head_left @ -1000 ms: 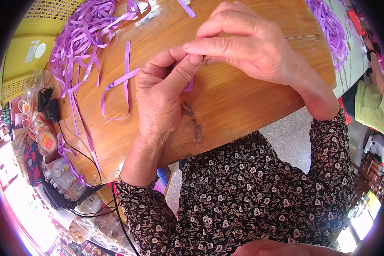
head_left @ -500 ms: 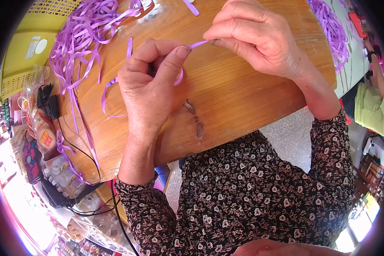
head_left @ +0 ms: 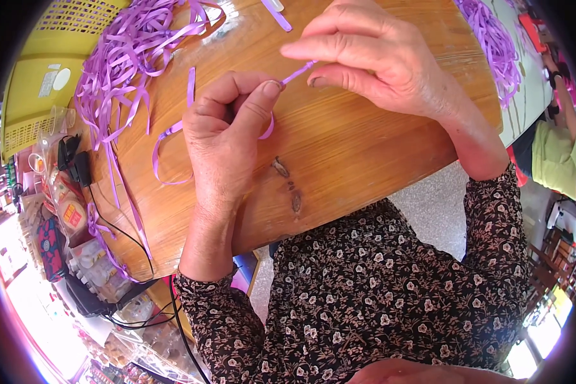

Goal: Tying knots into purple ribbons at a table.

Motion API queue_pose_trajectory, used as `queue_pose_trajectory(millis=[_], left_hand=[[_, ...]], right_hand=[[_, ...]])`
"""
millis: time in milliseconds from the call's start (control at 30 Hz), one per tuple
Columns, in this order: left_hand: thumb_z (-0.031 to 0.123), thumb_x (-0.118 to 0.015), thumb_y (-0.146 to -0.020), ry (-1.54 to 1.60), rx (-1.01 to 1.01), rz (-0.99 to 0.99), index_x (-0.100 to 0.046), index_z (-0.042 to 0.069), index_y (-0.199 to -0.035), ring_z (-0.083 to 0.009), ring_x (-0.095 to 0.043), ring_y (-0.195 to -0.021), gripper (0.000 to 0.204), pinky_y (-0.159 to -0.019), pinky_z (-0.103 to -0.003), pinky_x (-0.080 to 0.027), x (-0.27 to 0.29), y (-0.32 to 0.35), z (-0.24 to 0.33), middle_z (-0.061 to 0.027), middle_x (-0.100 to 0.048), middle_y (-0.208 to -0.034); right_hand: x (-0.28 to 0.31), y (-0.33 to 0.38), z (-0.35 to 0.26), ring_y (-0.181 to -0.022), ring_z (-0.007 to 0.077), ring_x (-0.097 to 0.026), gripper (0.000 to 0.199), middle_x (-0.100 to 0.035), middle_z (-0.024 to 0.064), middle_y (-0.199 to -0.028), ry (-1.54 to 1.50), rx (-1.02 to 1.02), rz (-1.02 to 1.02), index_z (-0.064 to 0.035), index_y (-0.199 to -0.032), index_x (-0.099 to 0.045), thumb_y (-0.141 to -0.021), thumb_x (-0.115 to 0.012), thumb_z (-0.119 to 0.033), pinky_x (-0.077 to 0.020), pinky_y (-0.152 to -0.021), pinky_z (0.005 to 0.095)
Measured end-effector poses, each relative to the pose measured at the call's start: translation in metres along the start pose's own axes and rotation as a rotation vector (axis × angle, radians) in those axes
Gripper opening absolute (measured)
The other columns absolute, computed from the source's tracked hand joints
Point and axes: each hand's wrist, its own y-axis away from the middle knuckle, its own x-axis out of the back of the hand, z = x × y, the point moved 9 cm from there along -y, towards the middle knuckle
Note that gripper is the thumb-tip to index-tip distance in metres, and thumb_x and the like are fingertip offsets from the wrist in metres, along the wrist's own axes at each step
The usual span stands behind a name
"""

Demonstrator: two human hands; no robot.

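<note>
We pinch 1 purple ribbon taut btwn left hand & right hand, both closed on it, above the table, ribbon pile at table's far-left.

Dark long-sleeved blouse printed with small pale pink flowers; sleeves reach both wrists; left hand and right hand bare, no rings.

Purple ribbon; brown wooden table; yellow basket; dark floral sleeves.
</note>
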Motion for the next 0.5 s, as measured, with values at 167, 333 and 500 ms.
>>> queue_pose_trajectory(millis=[167, 333, 500], left_hand=[[0.004, -0.066, -0.084, -0.051, -0.043, 0.002, -0.065, 0.000, -0.086, -0.0013, -0.045, -0.059, 0.004, -0.052, -0.017, -0.035, 0.000, 0.002, 0.003, 0.0050, -0.055, -0.067], [0.002, -0.067, -0.083, -0.066, -0.145, 0.057, -0.065, 0.000, -0.083, -0.0016, -0.043, -0.057, 0.002, -0.051, -0.017, -0.034, 0.007, 0.003, 0.007, 0.0052, -0.053, -0.065], [0.002, -0.066, -0.083, 0.016, -0.183, 0.038, -0.065, -0.001, -0.082, -0.0009, -0.045, -0.060, 0.003, -0.052, -0.017, -0.036, 0.007, 0.002, 0.009, 0.0044, -0.056, -0.070]], right_hand=[[-0.001, 0.000, -0.010, -0.081, 0.0230, -0.055, 0.018, -0.058, 0.0074, -0.086, 0.187, 0.170, 0.027, -0.0032, -0.088, -0.066, -0.070, -0.066, -0.003, -0.0410, -0.070, 0.0345], [0.004, -0.035, 0.014, -0.077, 0.0230, -0.055, 0.014, -0.058, 0.0066, -0.081, -0.234, -0.628, -0.302, -0.0034, -0.082, -0.065, -0.068, -0.065, -0.002, -0.0401, -0.068, 0.0343], [-0.009, -0.033, 0.019, -0.076, 0.0247, -0.059, 0.012, -0.062, 0.0081, -0.083, -0.169, -0.652, -0.394, -0.0025, -0.085, -0.067, -0.073, -0.065, -0.001, -0.0443, -0.068, 0.0343]])
